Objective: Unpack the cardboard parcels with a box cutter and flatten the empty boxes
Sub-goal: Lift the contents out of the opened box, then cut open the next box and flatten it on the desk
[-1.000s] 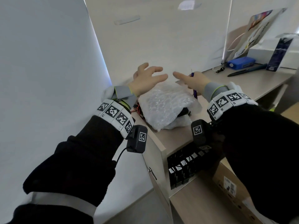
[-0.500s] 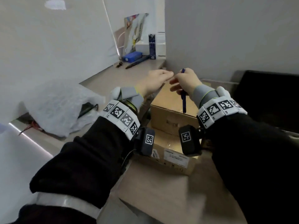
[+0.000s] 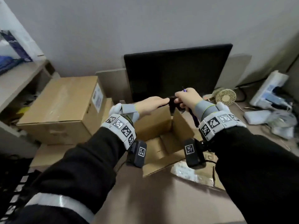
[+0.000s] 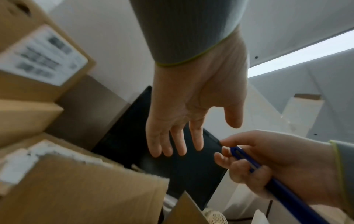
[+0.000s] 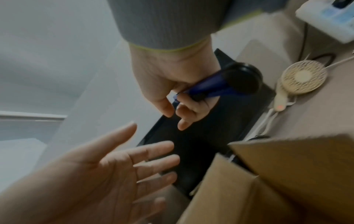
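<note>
An open cardboard box [image 3: 155, 122] stands in front of me with its flaps up and nothing visible inside. Above its far edge my left hand [image 3: 150, 105] reaches forward with straight fingers [image 4: 178, 141] and holds nothing. Close to its right, my right hand [image 3: 186, 99] grips a blue box cutter [image 3: 194, 117], its handle pointing down toward my wrist. The right wrist view shows the cutter [image 5: 208, 86] held under my curled fingers, the thumb and forefinger loose, and the empty left palm [image 5: 107, 165]. A sealed brown box [image 3: 61, 110] with a white label sits to the left.
A black monitor [image 3: 178, 70] leans against the wall just behind the hands. To the right lie a small beige fan [image 3: 225, 95], a white power strip [image 3: 268, 91] and cables. A shelf edge [image 3: 21, 75] is at the left. Flat cardboard [image 3: 161, 199] lies in the foreground.
My view has swung right from the bubble-wrapped bundle on the shelf to the boxes by the monitor. Both hands moved over the open box, the right still gripping the cutter.
</note>
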Available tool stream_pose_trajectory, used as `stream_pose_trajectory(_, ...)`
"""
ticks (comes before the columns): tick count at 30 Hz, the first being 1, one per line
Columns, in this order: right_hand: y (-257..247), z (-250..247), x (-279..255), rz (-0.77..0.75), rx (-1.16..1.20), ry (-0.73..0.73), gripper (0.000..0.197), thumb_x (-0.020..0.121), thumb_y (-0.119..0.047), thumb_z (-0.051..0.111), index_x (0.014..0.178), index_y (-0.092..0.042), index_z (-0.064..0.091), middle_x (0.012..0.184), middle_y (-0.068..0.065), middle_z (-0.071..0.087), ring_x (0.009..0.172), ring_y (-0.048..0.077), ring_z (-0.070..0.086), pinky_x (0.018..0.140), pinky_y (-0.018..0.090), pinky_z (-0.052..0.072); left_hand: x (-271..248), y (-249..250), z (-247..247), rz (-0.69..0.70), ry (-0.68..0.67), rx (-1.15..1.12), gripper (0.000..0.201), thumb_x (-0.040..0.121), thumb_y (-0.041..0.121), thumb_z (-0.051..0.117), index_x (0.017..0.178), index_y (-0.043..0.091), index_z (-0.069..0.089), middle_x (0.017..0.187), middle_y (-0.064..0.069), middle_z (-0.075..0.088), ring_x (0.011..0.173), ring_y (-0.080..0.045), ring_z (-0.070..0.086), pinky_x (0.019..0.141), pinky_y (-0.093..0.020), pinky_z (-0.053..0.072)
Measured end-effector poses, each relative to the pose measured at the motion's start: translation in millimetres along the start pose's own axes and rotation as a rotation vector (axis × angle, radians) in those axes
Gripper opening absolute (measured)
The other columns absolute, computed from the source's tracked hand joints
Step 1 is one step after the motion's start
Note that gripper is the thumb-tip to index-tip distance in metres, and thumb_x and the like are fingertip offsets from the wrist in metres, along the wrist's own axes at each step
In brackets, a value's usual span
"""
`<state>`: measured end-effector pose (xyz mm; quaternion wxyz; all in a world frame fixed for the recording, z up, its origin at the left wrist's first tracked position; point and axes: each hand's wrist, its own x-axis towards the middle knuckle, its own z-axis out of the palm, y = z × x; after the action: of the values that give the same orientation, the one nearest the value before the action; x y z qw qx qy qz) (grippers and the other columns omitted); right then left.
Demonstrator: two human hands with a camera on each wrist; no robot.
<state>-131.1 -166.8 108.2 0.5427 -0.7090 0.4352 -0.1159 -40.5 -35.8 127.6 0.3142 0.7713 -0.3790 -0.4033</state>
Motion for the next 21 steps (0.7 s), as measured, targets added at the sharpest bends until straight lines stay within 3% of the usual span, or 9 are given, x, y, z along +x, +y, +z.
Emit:
stream_pose_trajectory(1,11.6,-14.9,4.2,0.024,-0.056,0.002,0.021,0.089,-0.019,0.051,0.069,-0.015,0.045,0.062,0.001,0.052,0.043,0.014,0.033,0.030,0.014,0.022,12.3,3.5,9.6,-0.013,-0.003,0.055,0.047,0.100,0.039,0.040,0.133,0.007,0.051,0.123,-0.011,0.054,0.108,-0.019,0.053,0.084,-0.032,0.042)
stream_pose_trajectory(2,23.5,-28.1,8.6,0.044,-0.114,0.001,0.023,0.089,-0.020,0.054,0.068,-0.015,0.046,0.059,0.001,0.049,0.044,0.015,0.033,0.032,0.016,0.024,26.7,5.0,17.2,-0.028,-0.001,0.120,0.047,0.100,0.037,0.040,0.133,0.005,0.051,0.131,-0.015,0.053,0.116,-0.022,0.052,0.089,-0.032,0.041)
stream_pose_trajectory(5,51.6,-48.7,13.4,0.113,-0.278,-0.070,0.030,0.084,-0.030,0.067,0.076,-0.015,0.043,0.063,0.003,0.042,0.050,0.016,0.033,0.043,0.024,0.027,57.3,-3.6,30.5,-0.105,-0.016,0.268,0.048,0.099,0.038,0.043,0.135,0.006,0.049,0.142,-0.009,0.047,0.129,-0.022,0.043,0.096,-0.024,0.032)
stream_pose_trajectory(8,71.2,-45.8,15.0,0.175,-0.374,-0.244,0.044,0.078,-0.043,0.074,0.096,-0.012,0.048,0.075,0.002,0.047,0.059,0.013,0.040,0.049,0.022,0.032,66.9,-19.6,35.5,-0.109,-0.004,0.289,0.045,0.097,0.036,0.049,0.131,0.007,0.054,0.134,-0.008,0.053,0.120,-0.020,0.050,0.092,-0.018,0.035)
stream_pose_trajectory(11,85.2,-37.1,23.4,0.262,-0.422,-0.357,0.059,0.072,-0.051,0.075,0.106,-0.011,0.050,0.082,0.004,0.052,0.064,0.014,0.045,0.051,0.024,0.035,76.1,-35.5,50.7,-0.173,-0.089,0.223,0.046,0.091,0.042,0.057,0.127,0.013,0.056,0.119,-0.001,0.058,0.098,-0.009,0.056,0.077,-0.013,0.043)
stream_pose_trajectory(14,92.4,-25.9,28.5,0.312,-0.386,-0.383,0.043,0.075,-0.036,0.076,0.097,-0.010,0.048,0.072,0.005,0.048,0.054,0.016,0.040,0.048,0.026,0.032,83.7,-50.8,70.9,-0.267,-0.281,0.288,0.062,0.083,0.051,0.064,0.135,0.020,0.047,0.129,0.000,0.053,0.114,-0.017,0.053,0.089,-0.031,0.047)
stream_pose_trajectory(16,93.9,-21.9,35.4,0.322,-0.351,-0.376,0.035,0.077,-0.023,0.071,0.098,-0.008,0.048,0.067,0.008,0.047,0.049,0.018,0.041,0.047,0.025,0.032,83.9,-57.7,83.5,-0.289,-0.396,0.296,0.082,0.080,0.048,0.070,0.146,0.017,0.032,0.144,0.000,0.038,0.127,-0.018,0.043,0.099,-0.033,0.045)
stream_pose_trajectory(19,94.4,-24.8,45.8,0.340,-0.341,-0.330,0.031,0.081,-0.013,0.065,0.103,-0.007,0.045,0.086,0.016,0.057,0.069,0.028,0.059,0.060,0.034,0.051,83.8,-68.2,105.8,-0.322,-0.544,0.361,0.108,0.073,0.049,0.076,0.152,0.012,0.013,0.156,-0.003,0.021,0.141,-0.022,0.027,0.113,-0.035,0.031)
stream_pose_trajectory(21,99.0,-27.3,53.1,0.350,-0.318,-0.345,0.035,0.082,-0.010,0.065,0.110,-0.005,0.046,0.103,0.021,0.060,0.089,0.035,0.064,0.080,0.044,0.056,87.6,-78.4,120.5,-0.353,-0.580,0.410,0.114,0.065,0.056,0.079,0.150,0.009,0.017,0.147,-0.007,0.035,0.130,-0.022,0.039,0.111,-0.037,0.034)
